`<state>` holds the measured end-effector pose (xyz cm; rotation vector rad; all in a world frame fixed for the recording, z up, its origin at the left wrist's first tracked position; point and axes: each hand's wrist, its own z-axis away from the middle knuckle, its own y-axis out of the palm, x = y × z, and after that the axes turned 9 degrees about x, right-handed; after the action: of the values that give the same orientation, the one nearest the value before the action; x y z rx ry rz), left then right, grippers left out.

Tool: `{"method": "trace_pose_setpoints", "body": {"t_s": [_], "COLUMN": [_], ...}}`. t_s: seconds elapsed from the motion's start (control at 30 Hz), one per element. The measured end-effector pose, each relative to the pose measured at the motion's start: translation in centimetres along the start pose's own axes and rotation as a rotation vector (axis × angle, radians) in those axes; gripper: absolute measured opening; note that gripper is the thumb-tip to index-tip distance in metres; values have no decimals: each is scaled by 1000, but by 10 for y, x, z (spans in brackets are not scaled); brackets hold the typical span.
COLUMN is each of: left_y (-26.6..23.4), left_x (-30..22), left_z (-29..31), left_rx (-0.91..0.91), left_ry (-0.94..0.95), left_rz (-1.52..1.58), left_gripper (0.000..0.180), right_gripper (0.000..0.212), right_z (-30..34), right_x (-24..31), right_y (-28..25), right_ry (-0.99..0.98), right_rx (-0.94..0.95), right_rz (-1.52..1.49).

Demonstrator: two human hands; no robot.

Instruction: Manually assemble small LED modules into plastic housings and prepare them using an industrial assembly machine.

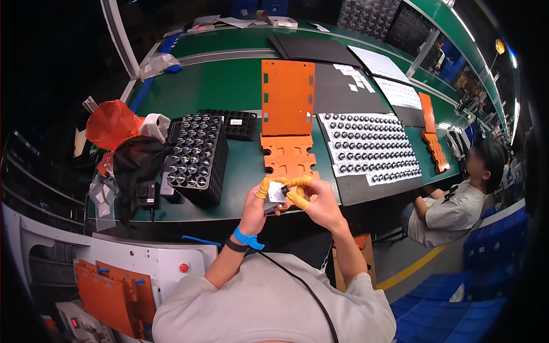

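Bright strip lights (pixel 463 26) glare at the upper right, the green bench (pixel 197 86) is moderately lit and fairly sharp, the far left sinks into deep shadow, and fisheye distortion bows straight edges toward the blackened rim.

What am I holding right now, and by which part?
The left grip holds a white block by its left side; the right grip is at the black part, its exact hold unclear.
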<state>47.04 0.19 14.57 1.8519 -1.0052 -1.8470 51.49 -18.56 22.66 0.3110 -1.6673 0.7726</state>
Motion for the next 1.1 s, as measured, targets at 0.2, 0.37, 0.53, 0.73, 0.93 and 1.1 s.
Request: {"method": "trace_pose_setpoints", "body": {"t_s": [0.2,0.37,0.53,0.73,0.93,1.1], "left_y": [22,20,23,26,30,42], "left_x": [-8,-4,0,0,-5,-17], "left_z": [-1,-2,2,6,12,20], "left_rx": [-24,-23,11,-25,-62,-56], "left_ry": [92,103,182,327,433,443], "left_rz": [-138,-42,-268,-374,-632,-770], "left_gripper": [58,62,59,59,57,56], "right_gripper": [23,25,22,19,21,24], "right_z": [5,14,20,23,24,28], "right_x": [-8,7,12,9,11,7], "right_y": [4,4,4,0,0,5], "right_ry": [24,29,48,-16,-70,-142], "right_rx": [-126,-194,-157,-73,-27,-84], "right_rz": [89,251,237,247,171,193]}}
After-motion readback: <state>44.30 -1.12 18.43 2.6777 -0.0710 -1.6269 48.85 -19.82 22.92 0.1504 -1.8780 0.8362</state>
